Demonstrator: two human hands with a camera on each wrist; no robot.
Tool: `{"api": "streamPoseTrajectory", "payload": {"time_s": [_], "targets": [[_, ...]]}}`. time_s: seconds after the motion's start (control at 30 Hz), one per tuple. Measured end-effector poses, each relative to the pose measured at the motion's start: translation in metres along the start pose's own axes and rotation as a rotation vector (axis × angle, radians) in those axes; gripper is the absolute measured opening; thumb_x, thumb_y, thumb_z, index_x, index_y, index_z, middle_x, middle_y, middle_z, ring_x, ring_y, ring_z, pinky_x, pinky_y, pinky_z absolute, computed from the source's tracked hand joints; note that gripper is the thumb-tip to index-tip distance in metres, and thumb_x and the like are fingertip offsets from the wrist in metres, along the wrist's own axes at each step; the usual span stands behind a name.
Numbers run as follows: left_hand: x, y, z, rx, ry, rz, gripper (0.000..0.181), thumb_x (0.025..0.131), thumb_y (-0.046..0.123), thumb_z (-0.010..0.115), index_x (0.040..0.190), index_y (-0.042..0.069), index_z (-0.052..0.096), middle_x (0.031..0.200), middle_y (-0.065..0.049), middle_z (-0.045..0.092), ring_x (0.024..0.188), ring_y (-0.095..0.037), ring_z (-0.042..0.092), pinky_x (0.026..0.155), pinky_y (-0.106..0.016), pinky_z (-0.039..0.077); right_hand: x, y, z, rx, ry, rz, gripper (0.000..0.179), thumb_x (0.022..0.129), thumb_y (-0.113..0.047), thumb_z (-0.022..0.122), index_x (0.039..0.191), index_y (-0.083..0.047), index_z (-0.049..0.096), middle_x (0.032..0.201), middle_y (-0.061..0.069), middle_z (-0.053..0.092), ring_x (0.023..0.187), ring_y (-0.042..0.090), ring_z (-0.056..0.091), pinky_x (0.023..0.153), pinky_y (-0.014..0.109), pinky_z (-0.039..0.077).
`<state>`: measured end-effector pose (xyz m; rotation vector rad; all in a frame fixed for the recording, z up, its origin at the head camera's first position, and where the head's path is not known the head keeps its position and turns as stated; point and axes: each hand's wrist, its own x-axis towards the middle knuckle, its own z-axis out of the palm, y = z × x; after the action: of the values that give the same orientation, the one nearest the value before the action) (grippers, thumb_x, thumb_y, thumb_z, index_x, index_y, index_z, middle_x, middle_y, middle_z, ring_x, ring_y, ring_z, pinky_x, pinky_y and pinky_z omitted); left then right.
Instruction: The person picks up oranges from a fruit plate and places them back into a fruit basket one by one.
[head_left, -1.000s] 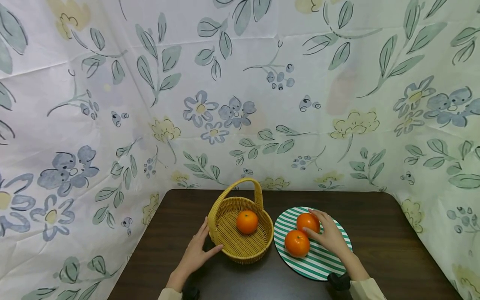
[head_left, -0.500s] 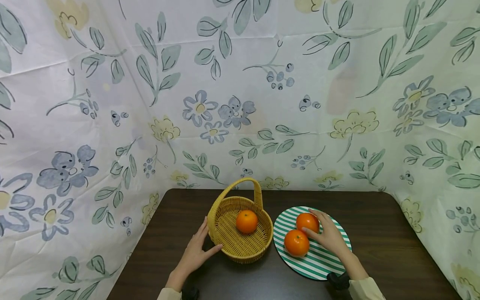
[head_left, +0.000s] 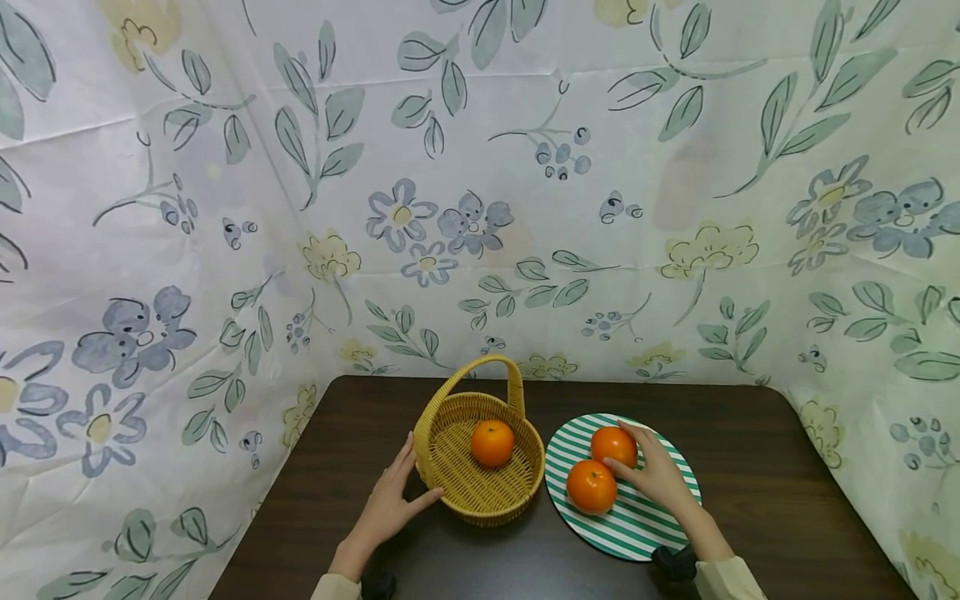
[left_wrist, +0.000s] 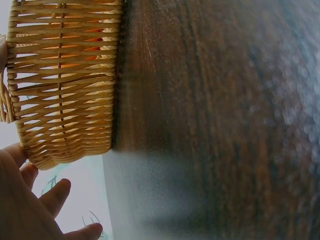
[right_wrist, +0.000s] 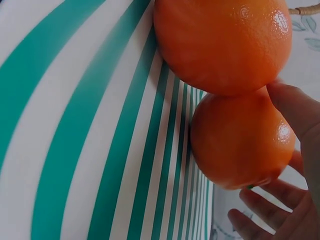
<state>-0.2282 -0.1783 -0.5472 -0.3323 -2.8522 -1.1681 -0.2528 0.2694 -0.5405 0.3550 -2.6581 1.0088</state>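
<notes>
A yellow wicker basket (head_left: 489, 518) with an arched handle stands left of centre, one orange (head_left: 492, 442) inside it. My left hand (head_left: 385, 507) lies against the basket's left side, fingers spread and thumb at the near rim. In the left wrist view, its fingertips reach the woven wall (left_wrist: 65, 100). On a round green-and-white striped plate (head_left: 645, 532) two more oranges lie against each other. My right hand (head_left: 662, 477) holds the farther orange (head_left: 611, 443) between thumb and fingers. The thumb (right_wrist: 290, 102) also lies close to the nearer orange (head_left: 591, 487). The farther orange partly hides the fingers.
Basket and plate stand side by side, almost touching, on a dark wooden table (head_left: 315, 475). A floral cloth (head_left: 480, 208) hangs behind the table and along its sides. The basket's handle (head_left: 480, 364) arches above the rim.
Both hands keep their places at the basket and the farther orange. The head view has shifted very slightly.
</notes>
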Motion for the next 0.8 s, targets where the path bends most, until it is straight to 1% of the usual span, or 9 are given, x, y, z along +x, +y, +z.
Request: {"api": "streamPoseTrajectory", "payload": {"time_s": [0.4, 0.67, 0.8], "targets": [[0.0009, -0.0031, 0.0022, 0.006, 0.004, 0.0, 0.087, 0.079, 0.058, 0.063, 0.148, 0.035, 0.014, 0.155, 0.016, 0.001, 0.14, -0.028, 0.02, 0.105, -0.066, 0.014, -0.0004, 0.007, 0.0037, 0.006, -0.003, 0.017, 0.072, 0.08, -0.041, 0.07, 0.136, -0.005, 0.044, 0.126, 0.02, 0.049, 0.103, 0.035, 0.055, 0.082, 0.054, 0.049], [0.0014, -0.0026, 0.0024, -0.005, -0.003, -0.01, 0.088, 0.079, 0.054, 0.065, 0.148, 0.036, 0.013, 0.154, 0.016, 0.0, 0.141, -0.026, 0.019, 0.106, -0.066, 0.011, 0.0007, 0.0062, 0.005, 0.04, 0.004, 0.02, 0.071, 0.08, -0.039, 0.071, 0.136, -0.004, 0.044, 0.125, 0.02, 0.05, 0.102, 0.033, 0.055, 0.08, 0.047, 0.052], [0.0017, -0.0019, 0.0023, -0.013, -0.002, -0.013, 0.088, 0.08, 0.053, 0.065, 0.148, 0.038, 0.012, 0.155, 0.015, 0.0, 0.141, -0.026, 0.019, 0.106, -0.065, 0.01, 0.0014, 0.0049, 0.005, 0.06, 0.012, 0.024, 0.071, 0.08, -0.039, 0.071, 0.135, -0.004, 0.045, 0.125, 0.019, 0.051, 0.103, 0.032, 0.055, 0.079, 0.046, 0.053]]}}
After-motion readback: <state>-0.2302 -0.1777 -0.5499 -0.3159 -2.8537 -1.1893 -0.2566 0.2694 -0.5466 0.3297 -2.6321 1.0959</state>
